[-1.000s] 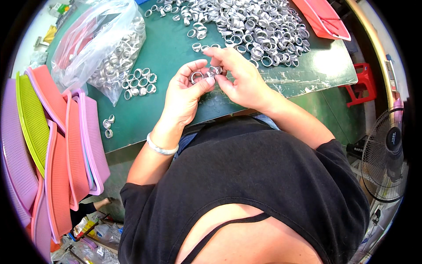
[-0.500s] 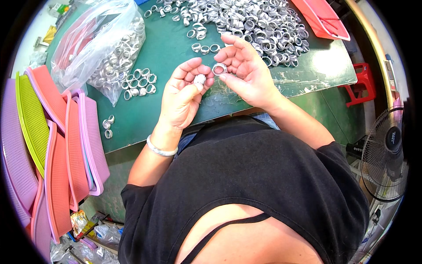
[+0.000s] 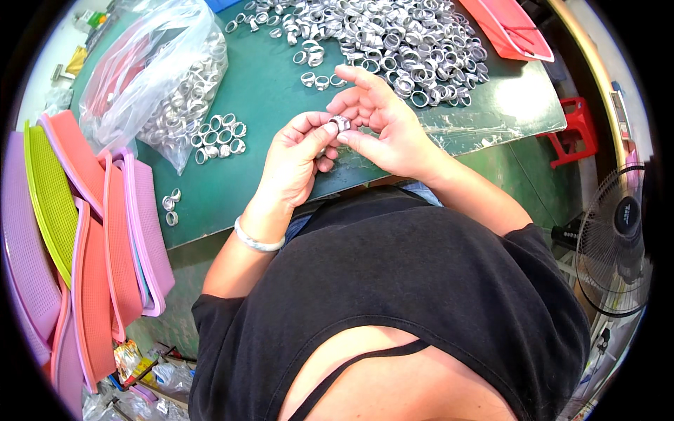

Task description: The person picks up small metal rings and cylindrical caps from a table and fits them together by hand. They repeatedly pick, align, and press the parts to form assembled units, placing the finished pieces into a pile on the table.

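- Small metal ring (image 3: 342,123) pinched between hands, mostly covered by fingertips (image 3: 328,128).
- Rings inside clear bag (image 3: 151,77) blurred by plastic.
- Red tray (image 3: 509,28) cut off at top edge.

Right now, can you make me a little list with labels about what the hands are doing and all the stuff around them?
left hand: pinches a small silver metal ring at the fingertips
right hand: meets the left hand at the same ring, fingers spread
table: green top
big pile of rings: loose, at the far side of the table
plastic bag: clear, holds more rings, on the left
small group of rings: lying flat beside the bag
mesh trays: pink, orange and green, stacked at far left
fan: on the floor, right
bracelet: on left wrist
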Demonstrator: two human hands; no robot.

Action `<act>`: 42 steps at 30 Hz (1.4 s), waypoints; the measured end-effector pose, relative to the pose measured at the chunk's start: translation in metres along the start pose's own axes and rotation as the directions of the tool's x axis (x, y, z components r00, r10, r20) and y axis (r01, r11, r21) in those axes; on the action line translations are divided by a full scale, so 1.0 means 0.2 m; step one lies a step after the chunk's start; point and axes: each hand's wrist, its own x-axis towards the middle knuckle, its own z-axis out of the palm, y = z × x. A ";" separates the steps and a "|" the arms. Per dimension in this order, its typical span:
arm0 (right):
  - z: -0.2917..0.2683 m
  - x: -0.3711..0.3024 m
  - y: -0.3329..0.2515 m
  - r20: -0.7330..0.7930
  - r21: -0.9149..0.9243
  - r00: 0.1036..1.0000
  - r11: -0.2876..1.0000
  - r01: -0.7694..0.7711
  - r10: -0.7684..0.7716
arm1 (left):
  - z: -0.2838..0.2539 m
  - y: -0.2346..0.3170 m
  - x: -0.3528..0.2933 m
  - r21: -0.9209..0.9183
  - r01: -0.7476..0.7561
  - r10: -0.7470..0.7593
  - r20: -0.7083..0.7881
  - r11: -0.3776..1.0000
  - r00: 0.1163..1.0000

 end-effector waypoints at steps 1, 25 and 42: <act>-0.01 0.00 -0.01 0.016 -0.020 1.000 1.000 -0.012 0.013 | -0.01 -0.01 0.01 -0.007 -0.005 0.005 0.001 1.000 1.000; -0.13 0.08 0.05 0.039 -0.457 0.983 0.872 0.177 -0.179 | -0.08 -0.02 0.06 -0.338 0.178 -0.147 0.116 0.924 0.982; -0.18 0.29 0.19 0.131 -0.924 0.991 0.365 0.118 0.011 | -0.07 0.15 0.32 0.983 -0.175 0.386 0.184 -0.057 0.904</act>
